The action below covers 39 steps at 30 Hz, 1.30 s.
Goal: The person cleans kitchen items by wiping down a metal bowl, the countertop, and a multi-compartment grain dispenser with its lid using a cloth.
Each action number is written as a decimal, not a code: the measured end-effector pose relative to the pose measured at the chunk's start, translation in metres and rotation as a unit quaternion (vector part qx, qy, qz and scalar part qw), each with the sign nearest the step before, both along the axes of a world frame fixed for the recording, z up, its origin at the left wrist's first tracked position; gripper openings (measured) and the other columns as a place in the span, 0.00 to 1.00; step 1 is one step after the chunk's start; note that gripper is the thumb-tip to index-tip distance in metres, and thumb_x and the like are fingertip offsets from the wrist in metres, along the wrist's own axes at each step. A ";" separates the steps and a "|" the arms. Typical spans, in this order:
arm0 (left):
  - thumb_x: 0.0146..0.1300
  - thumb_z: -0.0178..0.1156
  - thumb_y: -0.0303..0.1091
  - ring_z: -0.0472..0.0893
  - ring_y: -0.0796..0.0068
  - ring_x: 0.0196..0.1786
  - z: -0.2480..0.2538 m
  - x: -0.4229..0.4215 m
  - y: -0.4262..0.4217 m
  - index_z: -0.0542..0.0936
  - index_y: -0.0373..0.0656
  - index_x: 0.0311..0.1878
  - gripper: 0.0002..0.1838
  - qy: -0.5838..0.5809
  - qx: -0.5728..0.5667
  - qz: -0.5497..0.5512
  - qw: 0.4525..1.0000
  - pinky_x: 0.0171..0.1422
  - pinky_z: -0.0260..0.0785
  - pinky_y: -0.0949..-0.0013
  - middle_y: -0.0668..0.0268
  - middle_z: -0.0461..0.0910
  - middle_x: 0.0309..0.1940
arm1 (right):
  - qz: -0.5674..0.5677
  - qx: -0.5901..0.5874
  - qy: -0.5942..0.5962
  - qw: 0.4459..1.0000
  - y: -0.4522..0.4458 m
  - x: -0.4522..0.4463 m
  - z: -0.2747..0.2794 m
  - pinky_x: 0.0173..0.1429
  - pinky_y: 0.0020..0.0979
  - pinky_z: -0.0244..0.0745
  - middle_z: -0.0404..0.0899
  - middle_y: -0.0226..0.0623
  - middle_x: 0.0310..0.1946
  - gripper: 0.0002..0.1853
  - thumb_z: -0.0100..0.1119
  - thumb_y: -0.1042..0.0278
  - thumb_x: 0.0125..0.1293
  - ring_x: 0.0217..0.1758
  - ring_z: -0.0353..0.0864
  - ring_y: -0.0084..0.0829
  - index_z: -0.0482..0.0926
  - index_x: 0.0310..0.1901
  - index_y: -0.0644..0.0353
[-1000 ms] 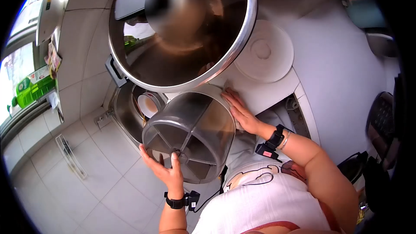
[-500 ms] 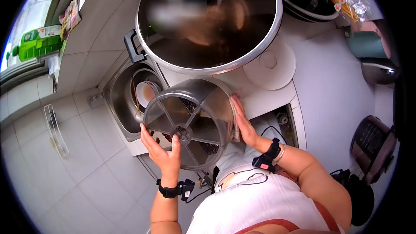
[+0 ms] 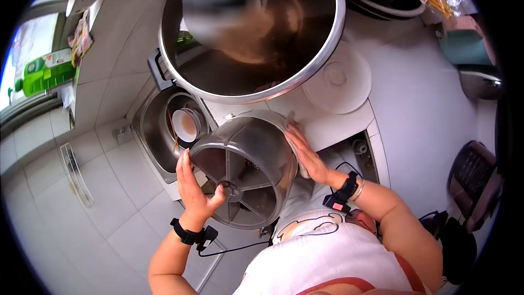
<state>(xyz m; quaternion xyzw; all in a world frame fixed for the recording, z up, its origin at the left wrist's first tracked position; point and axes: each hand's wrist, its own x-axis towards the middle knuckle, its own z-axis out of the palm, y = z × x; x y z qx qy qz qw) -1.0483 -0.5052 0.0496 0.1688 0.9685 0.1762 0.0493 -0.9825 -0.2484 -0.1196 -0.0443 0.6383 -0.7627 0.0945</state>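
Observation:
A grey see-through round container (image 3: 267, 145), divided inside by spokes, lies tilted on its side between my hands. My left hand (image 3: 195, 194) is at its open-looking, spoked end, thumb near the hub and fingers stretched along the rim. Flat against the opposite end, my right hand (image 3: 307, 155) has its fingers extended, with a pale cloth (image 3: 301, 168) partly showing beneath it. Dark bits show inside the container. Just beyond it stands a big pot (image 3: 256, 94) with a steel rim and black side handle.
A steel sink (image 3: 151, 135) at the left holds bowls (image 3: 186, 125). On the white counter (image 3: 341, 127) lies a round pale lid (image 3: 339, 84). Farther off are a dark pan (image 3: 376, 3), a teal container (image 3: 464, 47), a dark appliance (image 3: 472, 177) and a green bottle (image 3: 48, 72).
The container's spokes have turned between my hands. My left hand has shifted up along the rim, its wrist moving left. The camera view has also shifted.

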 end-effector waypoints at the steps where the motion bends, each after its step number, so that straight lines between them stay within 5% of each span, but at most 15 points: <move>1: 0.38 0.64 0.39 0.66 0.48 0.62 0.000 -0.001 0.000 0.54 0.32 0.67 0.50 -0.002 0.001 -0.006 1.000 0.58 0.66 0.58 0.47 0.61 0.62 | 0.017 0.004 0.021 1.000 -0.001 -0.013 -0.004 0.75 0.38 0.35 0.48 0.42 0.71 0.25 0.32 0.61 0.73 0.76 0.41 0.40 0.57 0.68 0.60; 4: 0.40 0.64 0.42 0.66 0.48 0.61 -0.003 -0.010 -0.006 0.54 0.32 0.67 0.50 -0.002 -0.005 -0.028 1.000 0.55 0.68 0.58 0.46 0.61 0.62 | 0.044 0.021 0.071 0.996 -0.009 -0.075 -0.011 0.75 0.37 0.41 0.54 0.42 0.69 0.23 0.35 0.61 0.72 0.73 0.48 0.39 0.61 0.67 0.56; 7: 0.48 0.60 0.56 0.66 0.52 0.62 -0.003 -0.016 -0.009 0.52 0.34 0.68 0.51 -0.012 -0.016 -0.060 0.998 0.57 0.68 0.58 0.47 0.58 0.63 | 0.175 0.026 0.113 0.978 -0.019 -0.117 -0.026 0.74 0.35 0.43 0.57 0.41 0.68 0.22 0.35 0.60 0.73 0.72 0.51 0.38 0.62 0.66 0.55; 9: 0.48 0.60 0.55 0.66 0.51 0.62 0.000 -0.020 -0.007 0.53 0.34 0.68 0.51 -0.014 -0.025 -0.069 0.997 0.57 0.68 0.59 0.47 0.59 0.63 | 0.227 -0.076 -0.011 0.971 -0.022 -0.125 -0.033 0.74 0.34 0.44 0.58 0.41 0.67 0.22 0.35 0.59 0.73 0.72 0.52 0.35 0.64 0.65 0.56; 14: 0.47 0.62 0.54 0.66 0.51 0.62 -0.001 -0.022 -0.009 0.54 0.34 0.68 0.50 -0.006 -0.006 -0.077 0.997 0.58 0.67 0.59 0.46 0.61 0.62 | 0.044 0.036 0.029 0.998 -0.003 -0.031 -0.041 0.76 0.36 0.36 0.50 0.41 0.71 0.25 0.31 0.58 0.74 0.76 0.41 0.38 0.55 0.69 0.58; 18: 0.48 0.64 0.54 0.63 0.49 0.65 0.005 -0.021 -0.008 0.54 0.34 0.68 0.50 0.008 -0.026 -0.086 0.996 0.64 0.61 0.56 0.46 0.58 0.65 | 0.037 0.035 -0.064 0.997 0.005 0.005 -0.020 0.76 0.36 0.32 0.45 0.41 0.72 0.28 0.31 0.55 0.74 0.76 0.37 0.38 0.51 0.70 0.59; 22: 0.42 0.70 0.58 0.54 0.52 0.70 0.009 0.018 -0.008 0.50 0.36 0.70 0.59 0.049 0.048 0.093 0.993 0.71 0.48 0.54 0.49 0.51 0.69 | 0.123 0.016 -0.017 0.992 0.017 -0.049 -0.021 0.76 0.35 0.34 0.51 0.42 0.71 0.28 0.29 0.52 0.74 0.76 0.41 0.37 0.56 0.68 0.60; 24: 0.47 0.69 0.54 0.54 0.55 0.71 0.000 0.058 -0.004 0.49 0.37 0.70 0.55 0.002 0.250 0.326 0.912 0.71 0.49 0.55 0.52 0.49 0.70 | 0.178 0.046 0.036 0.982 0.015 -0.080 -0.019 0.76 0.34 0.36 0.50 0.41 0.71 0.28 0.25 0.52 0.75 0.75 0.43 0.36 0.56 0.68 0.62; 28: 0.52 0.68 0.46 0.56 0.57 0.70 -0.010 0.086 0.021 0.51 0.38 0.69 0.48 -0.042 0.316 0.369 0.873 0.71 0.49 0.57 0.54 0.53 0.68 | 0.249 0.012 0.038 0.968 -0.008 -0.125 -0.024 0.75 0.33 0.38 0.55 0.40 0.69 0.26 0.28 0.52 0.74 0.75 0.46 0.36 0.61 0.66 0.58; 30: 0.55 0.66 0.38 0.60 0.60 0.68 -0.011 0.076 0.024 0.53 0.38 0.69 0.43 -0.077 0.400 0.462 0.788 0.71 0.51 0.60 0.55 0.58 0.66 | 0.243 0.006 -0.002 0.970 -0.015 -0.129 -0.017 0.75 0.32 0.40 0.56 0.40 0.68 0.25 0.29 0.53 0.74 0.74 0.48 0.35 0.63 0.65 0.56; 36: 0.53 0.67 0.43 0.66 0.60 0.65 -0.013 0.035 -0.008 0.59 0.36 0.66 0.42 -0.088 0.335 0.337 0.876 0.68 0.56 0.62 0.54 0.65 0.62 | 0.058 0.038 -0.010 0.998 -0.007 -0.039 -0.006 0.75 0.36 0.37 0.55 0.44 0.69 0.26 0.29 0.55 0.74 0.74 0.45 0.40 0.61 0.65 0.61; 39: 0.49 0.69 0.48 0.63 0.56 0.67 -0.005 0.010 -0.014 0.57 0.36 0.67 0.48 -0.060 0.169 0.232 0.956 0.70 0.53 0.61 0.50 0.63 0.65 | 0.024 0.040 -0.041 0.998 -0.001 -0.030 -0.003 0.75 0.36 0.35 0.54 0.47 0.69 0.26 0.31 0.55 0.73 0.75 0.44 0.42 0.59 0.67 0.62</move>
